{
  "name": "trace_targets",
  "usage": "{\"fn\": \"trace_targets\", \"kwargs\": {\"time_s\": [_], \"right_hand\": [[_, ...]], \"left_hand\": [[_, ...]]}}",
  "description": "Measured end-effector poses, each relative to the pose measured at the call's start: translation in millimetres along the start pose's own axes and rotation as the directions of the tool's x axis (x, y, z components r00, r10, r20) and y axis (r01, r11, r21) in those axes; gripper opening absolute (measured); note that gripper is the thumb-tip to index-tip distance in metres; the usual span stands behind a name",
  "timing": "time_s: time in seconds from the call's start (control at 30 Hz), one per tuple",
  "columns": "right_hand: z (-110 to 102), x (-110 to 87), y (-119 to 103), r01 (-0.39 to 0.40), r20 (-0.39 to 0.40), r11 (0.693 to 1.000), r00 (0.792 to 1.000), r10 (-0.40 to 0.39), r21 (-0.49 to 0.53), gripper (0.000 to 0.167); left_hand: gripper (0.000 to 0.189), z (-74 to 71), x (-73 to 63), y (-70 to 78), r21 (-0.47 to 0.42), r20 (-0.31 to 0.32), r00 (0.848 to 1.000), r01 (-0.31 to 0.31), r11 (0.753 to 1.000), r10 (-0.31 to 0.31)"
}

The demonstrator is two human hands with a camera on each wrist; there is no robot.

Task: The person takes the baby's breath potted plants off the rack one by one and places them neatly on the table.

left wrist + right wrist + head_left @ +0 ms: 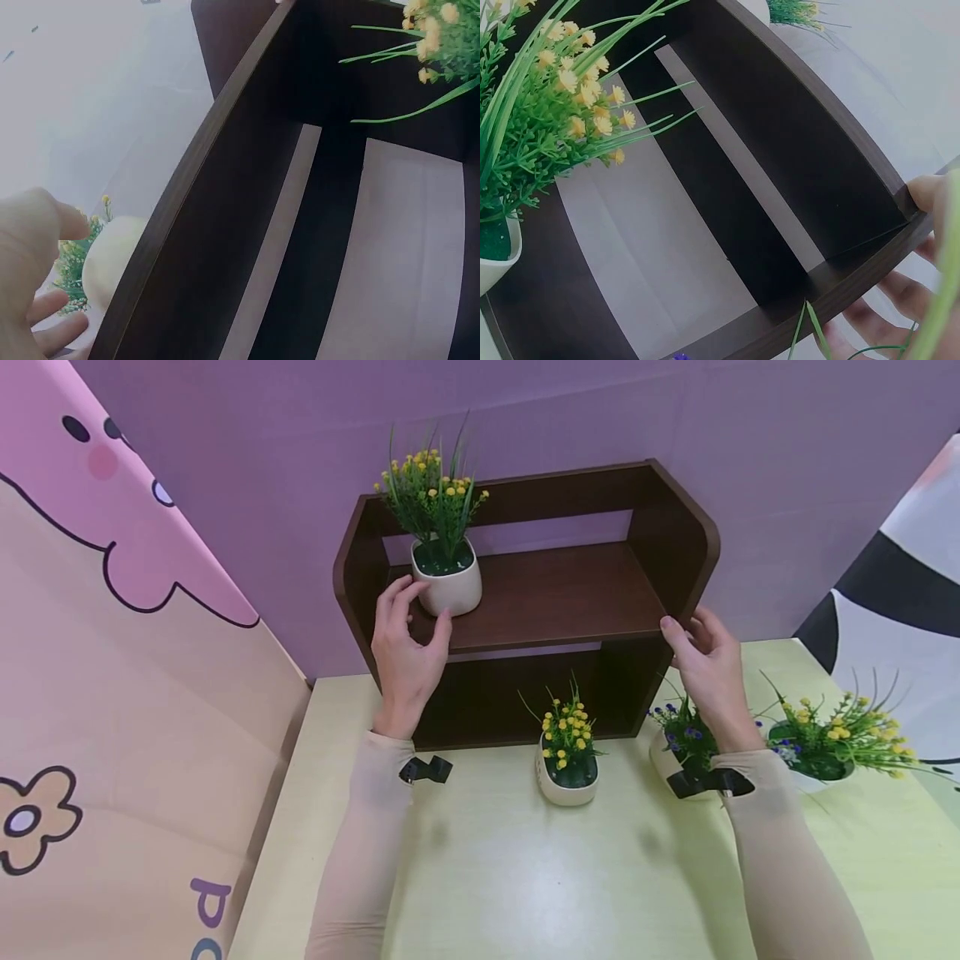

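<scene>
A dark brown two-tier shelf (pixel 562 593) stands against the wall. On the left of its upper board sits a white pot with yellow flowers (pixel 456 592). My left hand (pixel 407 652) is at the front of this pot, thumb and fingers spread apart; in the left wrist view the pot (pixel 114 255) shows just past the fingertips. With my right hand (pixel 708 672) I grip the shelf's right side panel, thumb at its front edge and fingers on the outer face. The right wrist view shows the thumb (pixel 924 193) against the board's corner.
Another pot of yellow flowers (pixel 568 789) stands on the pale table (pixel 525 885) before the lower tier. Right of the shelf are a pot with blue-purple flowers (pixel 663 760), partly behind my right wrist, and a yellow-flowered plant (pixel 840 735). A printed cloth wall (pixel 150 693) borders the left.
</scene>
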State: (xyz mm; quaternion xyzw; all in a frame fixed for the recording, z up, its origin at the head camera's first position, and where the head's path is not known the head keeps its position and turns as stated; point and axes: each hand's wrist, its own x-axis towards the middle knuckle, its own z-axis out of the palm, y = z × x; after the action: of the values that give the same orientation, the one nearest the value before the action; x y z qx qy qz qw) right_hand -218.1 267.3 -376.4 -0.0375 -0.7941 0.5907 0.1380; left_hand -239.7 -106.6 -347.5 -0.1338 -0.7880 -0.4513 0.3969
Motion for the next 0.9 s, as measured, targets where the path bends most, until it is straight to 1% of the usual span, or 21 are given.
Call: {"fn": "trace_targets", "kwargs": {"time_s": [0.1, 0.2, 0.33, 0.5, 0.6, 0.73, 0.9], "right_hand": [[-1, 0.4, 0, -0.001, 0.001, 1.0, 1.0, 0.001, -0.004, 0.055], [-1, 1.8, 2, -0.007, 0.002, 1.0, 1.0, 0.007, -0.004, 0.055], [0, 2.5, 2, -0.018, 0.0, 1.0, 1.0, 0.018, 0.001, 0.055], [0, 1.7, 1, -0.01, -0.004, 1.0, 1.0, 0.01, 0.008, 0.055], [0, 1.5, 1, -0.007, -0.003, 1.0, 1.0, 0.007, 0.015, 0.055], [0, 1.8, 2, -0.008, -0.003, 1.0, 1.0, 0.008, 0.02, 0.055], [-1, 3.1, 3, -0.011, 0.002, 1.0, 1.0, 0.011, 0.019, 0.055]], "left_hand": [[0.046, 0.7, 4.8, -2.0, 0.026, 0.043, 0.998, 0.038, 0.999, -0.04], [0.049, 1.8, 10.1, -3.4, 0.057, 0.083, 0.994, 0.064, 0.996, -0.069], [0.05, 3.0, 17.6, -4.8, 0.08, 0.106, 0.99, 0.079, 0.994, -0.088], [0.047, 4.6, 25.5, -5.5, 0.093, 0.136, 0.985, 0.089, 0.992, -0.101], [0.043, 5.4, 28.1, -5.9, 0.102, 0.144, 0.984, 0.094, 0.99, -0.108], [0.037, 5.0, 29.9, -5.6, 0.112, 0.137, 0.985, 0.094, 0.989, -0.109], [0.035, 3.8, 31.1, -4.4, 0.112, 0.133, 0.985, 0.095, 0.989, -0.109]]}}
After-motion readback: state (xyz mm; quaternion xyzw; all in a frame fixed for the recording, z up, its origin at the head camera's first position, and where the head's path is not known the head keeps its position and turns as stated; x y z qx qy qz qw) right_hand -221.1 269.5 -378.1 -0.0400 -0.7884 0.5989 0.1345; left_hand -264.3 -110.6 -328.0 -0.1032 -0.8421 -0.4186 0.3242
